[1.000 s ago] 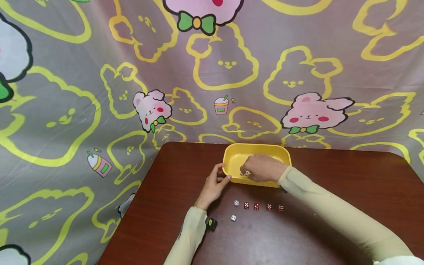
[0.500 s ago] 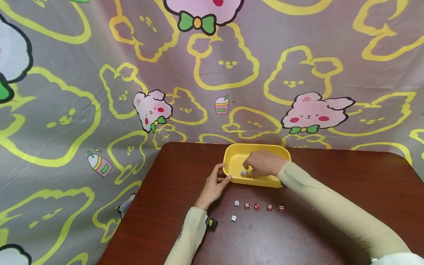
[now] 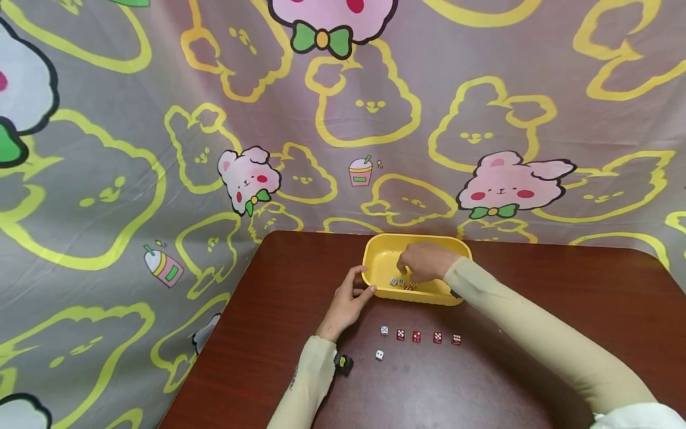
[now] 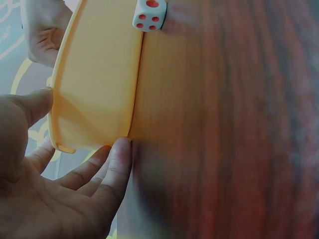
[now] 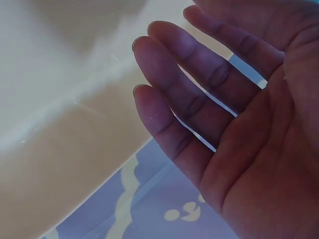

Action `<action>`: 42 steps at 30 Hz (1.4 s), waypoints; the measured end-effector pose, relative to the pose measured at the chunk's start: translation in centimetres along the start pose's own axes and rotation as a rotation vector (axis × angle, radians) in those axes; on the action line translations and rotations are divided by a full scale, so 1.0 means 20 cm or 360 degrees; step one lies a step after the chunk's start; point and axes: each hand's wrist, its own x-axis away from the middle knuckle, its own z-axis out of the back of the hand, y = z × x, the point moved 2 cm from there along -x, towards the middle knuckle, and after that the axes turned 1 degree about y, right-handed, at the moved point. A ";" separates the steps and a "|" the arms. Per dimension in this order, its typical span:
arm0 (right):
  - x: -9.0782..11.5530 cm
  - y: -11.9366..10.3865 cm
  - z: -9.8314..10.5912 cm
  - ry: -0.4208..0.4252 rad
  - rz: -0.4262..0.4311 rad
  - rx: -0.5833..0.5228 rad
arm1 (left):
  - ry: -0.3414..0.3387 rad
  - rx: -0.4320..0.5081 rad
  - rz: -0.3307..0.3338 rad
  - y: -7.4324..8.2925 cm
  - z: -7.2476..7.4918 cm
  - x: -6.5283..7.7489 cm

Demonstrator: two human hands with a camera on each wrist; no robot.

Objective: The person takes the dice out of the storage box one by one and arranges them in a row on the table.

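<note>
My left hand grips the left end of a yellow plastic bin. In the left wrist view its thumb is on the rim, while the other fingers lie against the end wall. Inside the bin is my right hand, reaching in over the right side. Its fingers are loosely bent with nothing between them in the right wrist view. Several small dice lie on the bin floor by its fingertips, among them a white die; the hand partly hides that area.
In front of the bin, a row of dice runs across the brown table: a white die at the left, then several red dice. Another white die sits nearer. A patterned cloth hangs behind.
My right hand has opened and shifted slightly away from the dice on the bin floor, which now show more fully. The left hand keeps its place on the bin.
</note>
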 end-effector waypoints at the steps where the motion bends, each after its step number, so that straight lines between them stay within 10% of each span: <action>1: 0.00 0.00 0.00 -0.0009 -0.0004 -0.0002 | 0.0000 -0.0002 -0.0001 0.00 0.00 0.00; 42: -0.09 0.07 -0.12 -0.0078 0.0095 0.0042 | 0.0002 -0.0017 0.0002 0.01 0.00 0.00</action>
